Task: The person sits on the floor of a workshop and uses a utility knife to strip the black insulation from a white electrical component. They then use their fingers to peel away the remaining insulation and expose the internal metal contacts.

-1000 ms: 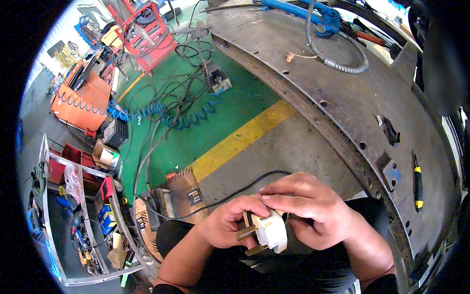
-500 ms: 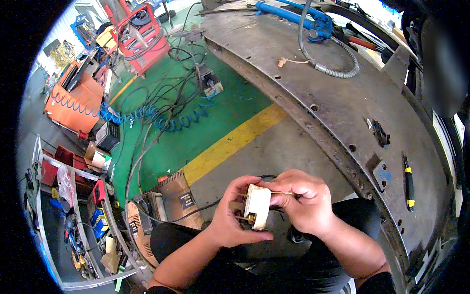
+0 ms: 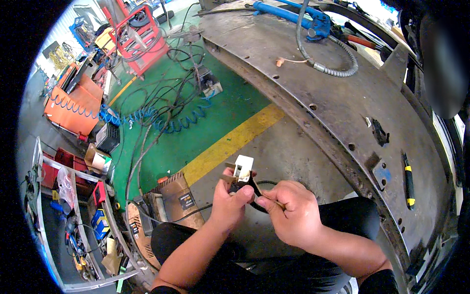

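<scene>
A small white plastic housing [image 3: 243, 167] with a square opening and brownish parts at its side sticks up from my left hand [image 3: 229, 208]. The fingers and thumb of that hand are closed round its dark lower part. Close beside it, to the right, my right hand [image 3: 295, 213] is closed in a pinch on a thin brownish strip [image 3: 257, 188] that runs up toward the housing. Where the strip meets the housing is too small to tell. Both hands are held above my lap, over the concrete floor.
To the right is a large metal panel [image 3: 274, 54], carrying a black-and-yellow knife [image 3: 410, 183], a black clip-like part [image 3: 380, 133] and a blue hydraulic tool [image 3: 318, 27]. Hoses and cables [image 3: 166, 105] tangle on the green floor. A tool cart [image 3: 73, 171] stands left; flattened cardboard [image 3: 183, 196] lies ahead.
The white housing has been turned and tipped upright, and now shows its opening. My left hand has shifted slightly left and closed round its base; my right hand has moved a little down.
</scene>
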The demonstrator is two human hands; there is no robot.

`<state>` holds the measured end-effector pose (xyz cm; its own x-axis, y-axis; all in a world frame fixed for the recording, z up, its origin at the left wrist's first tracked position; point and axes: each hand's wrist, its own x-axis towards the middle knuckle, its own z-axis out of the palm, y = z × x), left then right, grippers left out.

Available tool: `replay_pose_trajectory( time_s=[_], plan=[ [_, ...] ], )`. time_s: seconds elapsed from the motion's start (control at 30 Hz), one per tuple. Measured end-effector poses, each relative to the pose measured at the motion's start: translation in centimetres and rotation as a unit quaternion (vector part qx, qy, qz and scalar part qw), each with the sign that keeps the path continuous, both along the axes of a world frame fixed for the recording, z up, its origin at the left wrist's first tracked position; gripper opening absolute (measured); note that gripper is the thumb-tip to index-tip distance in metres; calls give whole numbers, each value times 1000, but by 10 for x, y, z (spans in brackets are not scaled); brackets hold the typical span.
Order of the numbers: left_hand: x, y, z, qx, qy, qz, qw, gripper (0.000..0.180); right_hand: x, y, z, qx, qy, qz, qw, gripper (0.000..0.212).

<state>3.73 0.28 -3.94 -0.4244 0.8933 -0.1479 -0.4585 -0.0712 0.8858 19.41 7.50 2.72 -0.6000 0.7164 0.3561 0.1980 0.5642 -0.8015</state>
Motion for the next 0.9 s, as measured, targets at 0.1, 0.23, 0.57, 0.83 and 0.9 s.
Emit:
replay_pose_trajectory(
  time_s=[0.1,0.23,0.57,0.83,0.9],
  plan=[
    [-9,5,0,17,40,-15,999,99,3,0,6,-29,0,-3,1000,10],
    [-9,12,3,24,82,-18,996,107,6,-3,12,-51,-5,-15,999,10],
    [-14,17,6,13,65,15,998,89,8,-6,11,111,5,27,993,12],
    [-21,14,6,10,19,52,998,85,9,-1,9,90,11,16,996,11],
    [-26,6,-10,45,-29,-2,999,84,11,8,4,47,27,-52,997,10]
  ],
)
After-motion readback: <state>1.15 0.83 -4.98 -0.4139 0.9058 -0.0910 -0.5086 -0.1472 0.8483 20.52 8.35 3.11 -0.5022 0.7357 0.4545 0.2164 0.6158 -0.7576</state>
